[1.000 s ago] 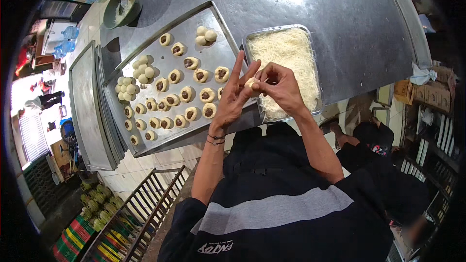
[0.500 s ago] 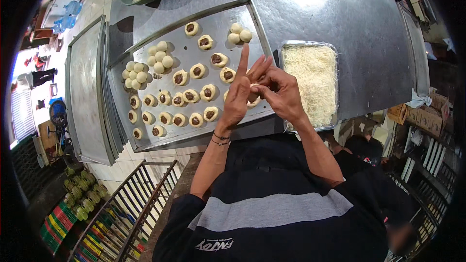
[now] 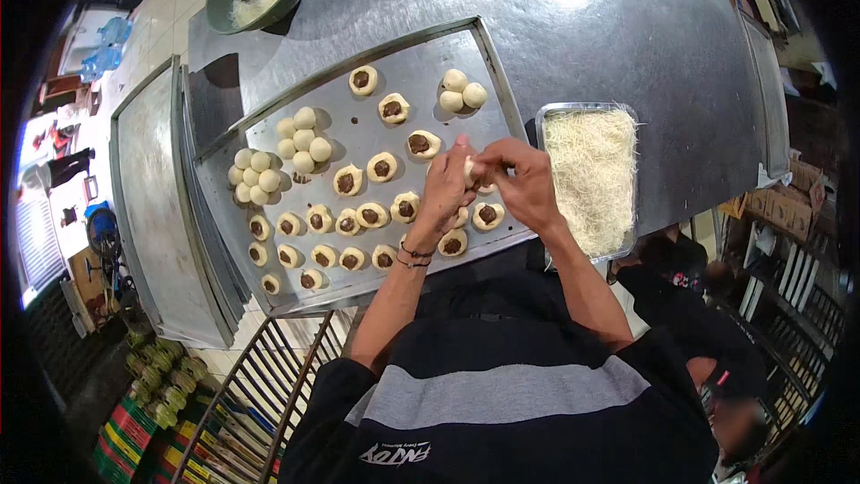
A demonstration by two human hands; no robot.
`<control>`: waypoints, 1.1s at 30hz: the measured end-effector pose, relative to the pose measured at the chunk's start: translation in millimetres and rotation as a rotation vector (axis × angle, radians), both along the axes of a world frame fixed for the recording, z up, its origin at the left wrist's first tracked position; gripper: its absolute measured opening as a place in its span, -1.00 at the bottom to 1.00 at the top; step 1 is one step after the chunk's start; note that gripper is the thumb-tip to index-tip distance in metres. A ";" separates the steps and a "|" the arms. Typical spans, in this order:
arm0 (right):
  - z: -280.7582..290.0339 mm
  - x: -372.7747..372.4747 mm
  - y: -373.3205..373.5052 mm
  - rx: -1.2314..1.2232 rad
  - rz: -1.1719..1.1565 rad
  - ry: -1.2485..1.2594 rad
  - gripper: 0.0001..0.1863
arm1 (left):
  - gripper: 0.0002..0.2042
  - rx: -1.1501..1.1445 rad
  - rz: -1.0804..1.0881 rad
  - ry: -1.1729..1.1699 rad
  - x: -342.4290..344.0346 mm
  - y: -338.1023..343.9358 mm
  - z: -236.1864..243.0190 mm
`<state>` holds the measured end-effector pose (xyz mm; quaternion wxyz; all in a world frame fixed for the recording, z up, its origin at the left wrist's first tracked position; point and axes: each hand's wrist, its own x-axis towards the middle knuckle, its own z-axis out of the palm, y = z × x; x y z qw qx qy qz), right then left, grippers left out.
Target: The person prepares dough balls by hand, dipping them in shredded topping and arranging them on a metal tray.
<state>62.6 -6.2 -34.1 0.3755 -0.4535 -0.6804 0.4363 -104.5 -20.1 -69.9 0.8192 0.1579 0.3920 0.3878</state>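
Observation:
Over the right part of a metal baking tray (image 3: pixel 502 81), both hands are close together on a small piece of pale dough (image 3: pixel 469 172). My left hand (image 3: pixel 445 186) is curled round it from the left. From the right, my right hand (image 3: pixel 524 184) pinches its edge with thumb and fingers; most of the dough is hidden. Several flattened dough rounds with a dark brown filling (image 3: pixel 382 167) lie in rows below and around the hands. Smooth dough balls are clustered at the tray's left (image 3: pixel 255 177), beside that (image 3: pixel 305 139), and at the upper right (image 3: pixel 461 91).
Right of the baking tray stands a rectangular metal pan (image 3: pixel 633 206) heaped with pale shreds like grated cheese (image 3: pixel 587 175). A green bowl (image 3: pixel 218 4) sits at the far left. Stacked empty trays (image 3: pixel 148 206) stand left. Another person (image 3: pixel 699 305) is at the lower right.
The view has shifted, so the tray appears lower and further right. My left fingers, stretched out before, are now curled round the dough. My right hand still pinches it.

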 end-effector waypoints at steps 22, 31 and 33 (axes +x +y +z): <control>-62.5 -11.2 67.2 -0.090 -0.392 -0.242 -0.75 | -0.69 0.330 0.537 1.106 -73.2 3.6 -51.0; -53.4 -9.8 67.6 -0.035 -0.479 -0.261 -0.64 | -0.75 0.113 0.348 1.187 -110.7 59.9 -91.4; -52.4 32.0 51.2 0.090 -0.539 -0.517 -0.62 | -0.76 0.165 0.350 1.094 -117.4 67.3 -91.6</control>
